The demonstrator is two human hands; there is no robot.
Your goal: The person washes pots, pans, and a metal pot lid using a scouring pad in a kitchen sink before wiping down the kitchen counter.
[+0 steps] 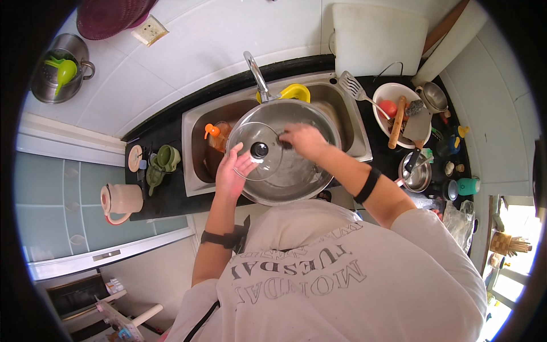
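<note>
My left hand holds a round glass pot lid by its rim, the palm showing behind the glass. The lid's black knob faces up. To the right, my right hand has its fingers closed on a dark scrubber, partly hidden and blurred, at the lid's right edge. Both hands are over a large round metal basin that rests across the double-bowl sink. Some water appears to lie in the basin.
Behind the basin stand a chrome faucet and a yellow container. An orange-topped pump bottle is in the left bowl. At right, a slotted turner leans on a white bowl with a cleaver. A pink kettle sits left.
</note>
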